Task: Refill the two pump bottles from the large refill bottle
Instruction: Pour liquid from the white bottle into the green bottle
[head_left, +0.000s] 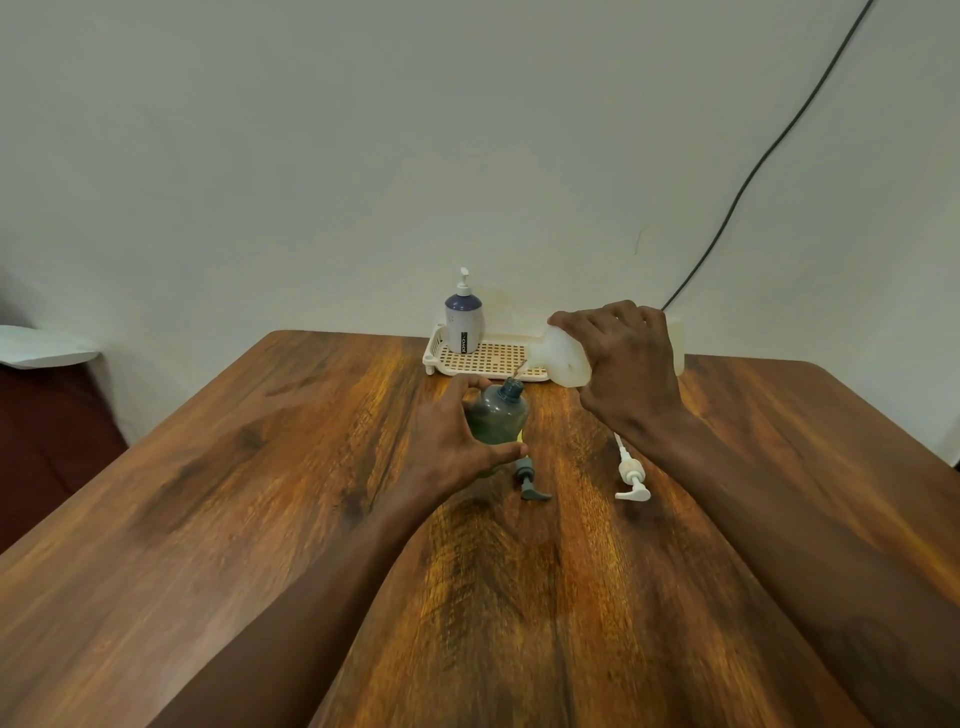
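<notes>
A dark grey pump bottle (500, 413) stands upright on the wooden table with its neck uncapped. My left hand (451, 435) grips its body from the left. My right hand (623, 364) holds the large translucent white refill bottle (563, 357) tipped on its side, spout toward the grey bottle's neck, and a thin stream falls into it. A grey pump head (529, 480) lies on the table just in front of the grey bottle. A white pump head (630, 475) lies to its right. A second pump bottle (464, 319), white and dark blue with its pump on, stands in the tray.
A cream plastic tray (488, 358) with a slotted floor sits at the table's far edge against the wall. A black cable (753, 176) runs down the wall at the right. The table (260, 493) drops off at the left, beside dark red fabric.
</notes>
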